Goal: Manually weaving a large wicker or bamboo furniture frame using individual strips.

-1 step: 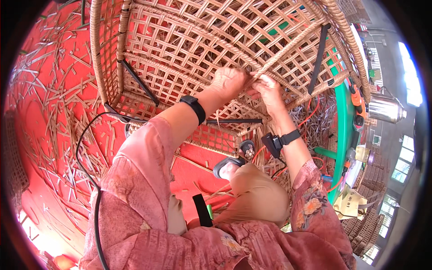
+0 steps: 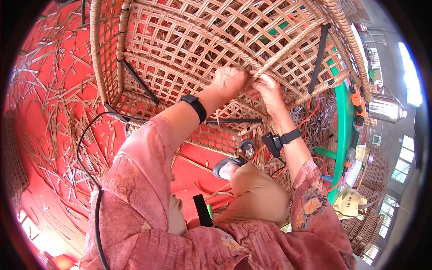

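A large woven wicker frame (image 2: 180,45) with open lattice panels and rope-wrapped edges tilts in front of me. My left hand (image 2: 229,82) is curled into a fist against the lattice, just left of where the wrapped bars meet; what its fingers hold is hidden. Right beside it, my right hand (image 2: 270,92) pinches a thin wicker strand (image 2: 255,80) near the wrapped crossbar (image 2: 288,47). The fingertips of both hands nearly touch. Black straight braces (image 2: 140,83) span corners of the frame.
Cut wicker scraps (image 2: 67,99) litter the red floor covering (image 2: 49,216). At right stands a green stool or table edge (image 2: 343,130) with an orange-handled tool (image 2: 357,101) and a shiny metal flask (image 2: 386,109). A black cable (image 2: 96,216) runs along my left arm.
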Motion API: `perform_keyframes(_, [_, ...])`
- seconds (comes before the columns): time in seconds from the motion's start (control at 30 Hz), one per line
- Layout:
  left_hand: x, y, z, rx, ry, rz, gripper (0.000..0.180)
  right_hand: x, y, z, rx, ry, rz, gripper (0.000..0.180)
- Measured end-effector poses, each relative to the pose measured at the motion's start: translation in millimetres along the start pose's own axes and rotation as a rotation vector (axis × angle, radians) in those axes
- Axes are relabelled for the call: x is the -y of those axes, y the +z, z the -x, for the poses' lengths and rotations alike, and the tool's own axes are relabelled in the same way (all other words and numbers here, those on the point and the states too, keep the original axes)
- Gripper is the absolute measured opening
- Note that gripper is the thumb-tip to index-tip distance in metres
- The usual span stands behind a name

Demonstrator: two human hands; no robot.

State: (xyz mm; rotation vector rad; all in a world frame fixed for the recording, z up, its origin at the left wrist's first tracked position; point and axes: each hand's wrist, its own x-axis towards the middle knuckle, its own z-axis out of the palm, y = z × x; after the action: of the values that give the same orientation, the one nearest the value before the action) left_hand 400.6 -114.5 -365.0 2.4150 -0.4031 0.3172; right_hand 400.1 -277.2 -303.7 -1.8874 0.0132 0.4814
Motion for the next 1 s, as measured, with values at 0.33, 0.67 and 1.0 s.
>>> perform_keyframes(0.33, [1,5,-1,0.095,-0.028,-0.012,0.033,3,-12,-11,0.205,0.140,0.079,0.040])
perform_keyframes(0.67, [4,-11,7,0.064,0.107,-0.076,0.017,18,-6,2,0.016,-0.092,0.552,0.016])
perform_keyframes(1.0, [-9,-10,-3,0.051,-0.171,0.479,0.022,13,-23,16,0.049,-0.039,0.657,0.022])
